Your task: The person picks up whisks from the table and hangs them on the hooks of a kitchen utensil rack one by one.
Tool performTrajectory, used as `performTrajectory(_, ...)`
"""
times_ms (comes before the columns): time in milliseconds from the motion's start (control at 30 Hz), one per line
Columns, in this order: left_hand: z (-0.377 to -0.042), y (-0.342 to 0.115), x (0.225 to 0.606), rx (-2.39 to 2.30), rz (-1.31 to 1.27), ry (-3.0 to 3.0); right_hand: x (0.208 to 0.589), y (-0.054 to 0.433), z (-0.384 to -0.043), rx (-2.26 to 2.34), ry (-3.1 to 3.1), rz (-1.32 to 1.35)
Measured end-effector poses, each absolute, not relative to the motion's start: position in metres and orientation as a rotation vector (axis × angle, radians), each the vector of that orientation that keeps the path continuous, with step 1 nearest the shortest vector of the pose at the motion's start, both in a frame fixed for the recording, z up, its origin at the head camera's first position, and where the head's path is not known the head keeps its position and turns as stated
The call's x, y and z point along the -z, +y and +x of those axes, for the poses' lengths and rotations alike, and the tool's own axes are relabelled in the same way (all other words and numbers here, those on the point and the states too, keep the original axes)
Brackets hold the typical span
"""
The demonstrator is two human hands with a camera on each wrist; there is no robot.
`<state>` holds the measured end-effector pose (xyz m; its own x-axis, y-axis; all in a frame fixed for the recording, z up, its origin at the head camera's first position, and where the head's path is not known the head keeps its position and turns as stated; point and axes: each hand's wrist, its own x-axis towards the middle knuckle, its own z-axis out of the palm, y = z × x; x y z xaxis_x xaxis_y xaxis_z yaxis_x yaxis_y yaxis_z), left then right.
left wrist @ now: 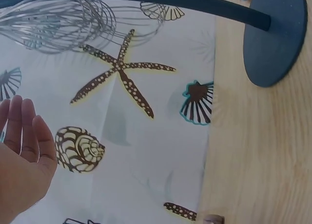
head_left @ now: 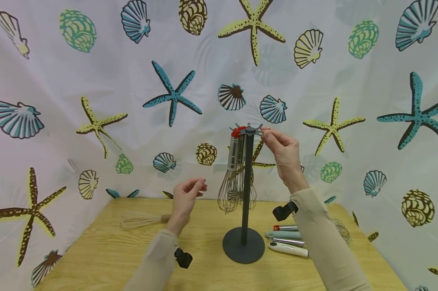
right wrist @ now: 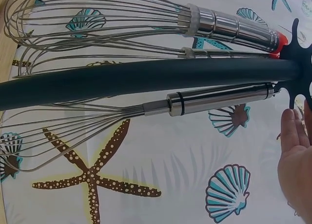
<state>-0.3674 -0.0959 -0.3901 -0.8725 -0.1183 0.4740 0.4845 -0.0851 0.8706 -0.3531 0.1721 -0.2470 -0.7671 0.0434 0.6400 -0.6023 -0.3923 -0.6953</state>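
Note:
A dark utensil stand point(head_left: 246, 186) rises from its round base on the table. From its spoked top point(head_left: 251, 130) hang metal whisks; the right wrist view shows a thick red-tipped whisk point(right wrist: 234, 28), a slimmer red-tipped whisk point(right wrist: 229, 54) and a black-ringed whisk point(right wrist: 219, 100). My right hand point(head_left: 286, 155) pinches one hooked arm at the top's right side; its thumb is partly hidden in the right wrist view. Left of the hanging wires, my left hand point(head_left: 184, 198) is raised above the table, fingers loosely bent, holding nothing.
A whisk with a wooden handle point(head_left: 165, 218) lies at the table's left. Right of the base lie several utensils, among them a white handle point(head_left: 289, 249), a light blue handle point(head_left: 282, 234) and a red-tipped handle point(head_left: 285, 228). A patterned curtain point(head_left: 211, 52) stands behind.

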Motion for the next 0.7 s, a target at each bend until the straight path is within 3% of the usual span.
performTrajectory(700, -0.385, -0.136, 0.436, 1.994, -0.131, -1.911, 0.247, 0.173, -0.352, -2.18, -1.459, 0.751)
